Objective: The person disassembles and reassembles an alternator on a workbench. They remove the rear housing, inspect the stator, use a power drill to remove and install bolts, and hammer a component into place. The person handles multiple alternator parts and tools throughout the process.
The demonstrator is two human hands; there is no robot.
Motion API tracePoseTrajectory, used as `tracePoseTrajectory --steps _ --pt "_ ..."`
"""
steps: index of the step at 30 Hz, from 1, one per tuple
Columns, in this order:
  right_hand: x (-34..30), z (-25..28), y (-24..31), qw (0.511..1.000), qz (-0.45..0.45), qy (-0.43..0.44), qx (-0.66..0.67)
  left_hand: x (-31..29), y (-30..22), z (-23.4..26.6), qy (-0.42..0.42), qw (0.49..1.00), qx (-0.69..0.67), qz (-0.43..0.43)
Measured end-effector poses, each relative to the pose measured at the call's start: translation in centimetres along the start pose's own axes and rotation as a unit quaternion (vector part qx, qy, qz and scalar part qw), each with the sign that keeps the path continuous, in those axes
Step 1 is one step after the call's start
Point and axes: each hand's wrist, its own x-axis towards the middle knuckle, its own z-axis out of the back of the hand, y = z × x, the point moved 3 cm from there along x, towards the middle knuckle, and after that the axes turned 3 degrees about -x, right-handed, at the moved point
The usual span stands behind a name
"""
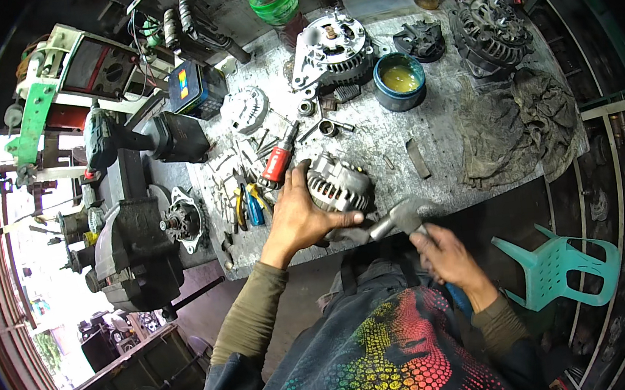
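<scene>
A silver alternator (340,183) with a slotted, finned housing lies on the metal-topped bench near its front edge. My left hand (301,217) grips it from the left and near sides, the thumb along the near side and the fingers round the far left. My right hand (447,258) is closed round a claw hammer (408,217), high up just below the head. The hammer's striking end points left, close to the alternator's near side; whether it touches, I cannot tell. Beyond my left hand lies a red-handled screwdriver (276,164). Blue-and-yellow-handled pliers (254,205) lie left of that hand.
Farther back are another alternator (332,52), a tub of yellowish grease (398,83) and a dark alternator part (489,32). A dirty rag (515,128) covers the bench's right side. A vise (136,251) stands left, a green plastic stool (564,267) right.
</scene>
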Motion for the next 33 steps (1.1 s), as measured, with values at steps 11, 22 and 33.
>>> tracePoseTrajectory --steps 11,22,33 --pt "0.7 0.2 -0.5 1.000 -0.009 -0.002 0.017 0.0 -0.2 -0.1 -0.010 0.999 0.050 0.008" --pt "0.5 0.2 0.7 0.995 -0.010 -0.080 -0.065 0.2 0.0 -0.2 -0.001 1.000 0.028 0.003" --pt "0.5 -1.1 0.7 0.999 -0.041 0.017 -0.030 0.2 -0.4 -0.3 0.000 0.999 0.033 0.018"
